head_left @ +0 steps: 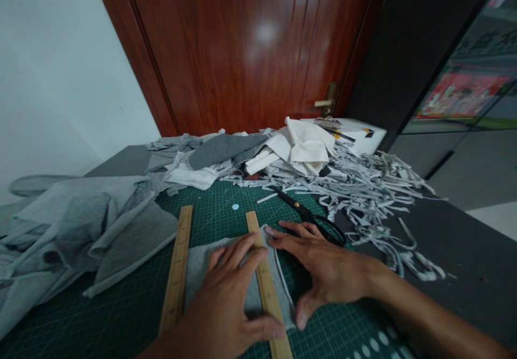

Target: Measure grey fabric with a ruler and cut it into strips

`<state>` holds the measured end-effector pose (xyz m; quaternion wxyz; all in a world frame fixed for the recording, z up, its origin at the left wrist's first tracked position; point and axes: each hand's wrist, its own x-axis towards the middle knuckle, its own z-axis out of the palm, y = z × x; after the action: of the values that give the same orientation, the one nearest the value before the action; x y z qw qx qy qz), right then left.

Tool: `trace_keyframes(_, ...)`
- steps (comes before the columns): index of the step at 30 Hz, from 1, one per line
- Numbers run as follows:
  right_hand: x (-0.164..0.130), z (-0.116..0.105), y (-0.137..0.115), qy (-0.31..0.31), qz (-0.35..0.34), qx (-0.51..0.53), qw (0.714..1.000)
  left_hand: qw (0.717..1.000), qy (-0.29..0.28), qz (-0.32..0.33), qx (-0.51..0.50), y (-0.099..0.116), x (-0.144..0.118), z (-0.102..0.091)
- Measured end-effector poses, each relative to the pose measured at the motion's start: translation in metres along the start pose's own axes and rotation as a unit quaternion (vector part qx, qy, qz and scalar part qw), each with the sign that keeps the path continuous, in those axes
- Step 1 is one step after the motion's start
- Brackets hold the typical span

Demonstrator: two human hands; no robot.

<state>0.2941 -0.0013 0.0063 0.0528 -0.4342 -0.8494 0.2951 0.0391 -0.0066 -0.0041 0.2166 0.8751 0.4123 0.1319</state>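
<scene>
A piece of grey fabric lies flat on the green cutting mat. One wooden ruler rests on the fabric near its right edge, and a second wooden ruler lies along its left side. My left hand is spread over the fabric, its fingertips and thumb pressing on the right-hand ruler. With fingers apart, my right hand touches the fabric's right edge at the fingertips and thumb. Black scissors lie just beyond my right hand, partly hidden behind it.
Crumpled grey cloth covers the left side. At the back are heaped fabric pieces and a white box. Thin cut strips pile up at the right on the dark table. A wooden door stands behind.
</scene>
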Motion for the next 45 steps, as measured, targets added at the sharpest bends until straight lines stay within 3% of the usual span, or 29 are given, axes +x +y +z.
trace_keyframes(17,-0.001,0.002,0.000,0.026,0.007,0.010,1.000,0.999,0.029,0.006,0.012,-0.004,0.001,0.008)
trace_keyframes(26,0.000,0.002,-0.001,0.024,0.014,0.006,1.000,0.999,-0.015,-0.009,0.028,0.003,0.003,-0.002)
trace_keyframes(34,0.000,0.004,-0.002,0.029,0.030,-0.001,0.999,1.000,-0.021,0.002,0.022,-0.001,0.004,-0.001)
trace_keyframes(38,0.000,0.007,0.002,0.048,0.018,-0.001,0.999,1.000,0.008,-0.013,0.018,-0.004,0.002,0.006)
trace_keyframes(41,0.001,0.005,0.001,0.033,0.017,-0.001,0.999,0.999,0.038,-0.017,0.020,-0.006,0.004,0.010)
trace_keyframes(45,0.002,-0.003,-0.007,-0.015,0.016,-0.023,0.999,0.998,0.039,0.023,0.036,-0.006,0.004,0.012)
